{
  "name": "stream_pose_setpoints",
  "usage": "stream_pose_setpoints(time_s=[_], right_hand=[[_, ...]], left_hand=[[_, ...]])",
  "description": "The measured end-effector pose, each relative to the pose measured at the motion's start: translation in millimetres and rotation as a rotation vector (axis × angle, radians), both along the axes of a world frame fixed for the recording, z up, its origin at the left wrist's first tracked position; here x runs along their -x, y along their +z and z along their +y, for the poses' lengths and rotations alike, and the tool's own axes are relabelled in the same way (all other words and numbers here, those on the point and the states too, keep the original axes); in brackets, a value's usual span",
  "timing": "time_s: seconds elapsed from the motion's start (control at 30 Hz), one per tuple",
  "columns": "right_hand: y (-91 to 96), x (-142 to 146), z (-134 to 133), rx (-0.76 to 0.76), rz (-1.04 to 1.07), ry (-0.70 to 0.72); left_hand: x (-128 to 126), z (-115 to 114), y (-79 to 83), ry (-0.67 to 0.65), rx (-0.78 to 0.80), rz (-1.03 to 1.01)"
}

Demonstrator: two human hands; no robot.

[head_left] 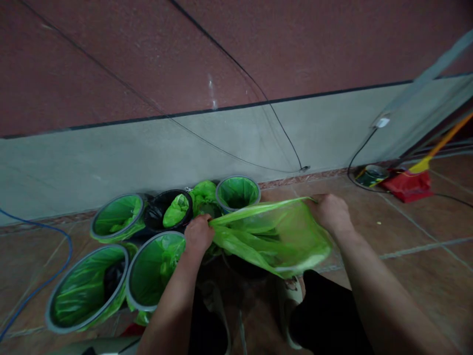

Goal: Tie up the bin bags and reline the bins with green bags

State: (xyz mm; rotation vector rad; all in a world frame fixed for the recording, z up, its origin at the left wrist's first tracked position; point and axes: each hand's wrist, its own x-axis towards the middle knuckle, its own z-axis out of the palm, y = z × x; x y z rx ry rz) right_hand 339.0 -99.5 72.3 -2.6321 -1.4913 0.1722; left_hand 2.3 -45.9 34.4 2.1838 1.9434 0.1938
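Observation:
A translucent green plastic bag (273, 236) is stretched between my two hands, its mouth spread wide toward me. My left hand (199, 234) is closed on the bag's left edge. At the upper right edge my right hand (331, 212) grips the rim of the same bag. Under the bag something dark shows, mostly hidden. Just left of my left forearm stands a green-lined bin (151, 276) with a grey rim. Behind the bag is another lined bin (238, 192) against the wall.
More green-lined bins (88, 291) and a black-lined bin (168, 211) stand at the left. A blue cable (68, 246) lies on the tiled floor. To the right are a tin can (371, 175) and a red dustpan (408, 186). A black wire (284, 130) hangs down the wall.

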Motion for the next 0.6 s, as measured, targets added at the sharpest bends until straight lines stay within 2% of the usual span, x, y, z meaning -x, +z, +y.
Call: stream_pose_setpoints(time_s=[0.1,0.23,0.4,0.5,0.6], right_hand=[[-1.9,-14,-2,0.092,-0.019,-0.03],[-6.6,-20,-3,0.187,0.016,-0.029],[-13.0,-15,-3,0.27,0.037,-0.007],[-13.0,-13,-2,0.272,0.071,-0.017],[-10.6,-13,-1,0.251,0.086,-0.041]], left_hand=[[19,9,0.8,0.059,0.035,-0.075],[35,18,-2.9,0.12,0.095,-0.426],[29,13,0.8,0.19,0.253,-0.866],[23,8,12.0,0.16,0.395,-1.083],[23,5,20.6,0.111,0.518,-1.188]])
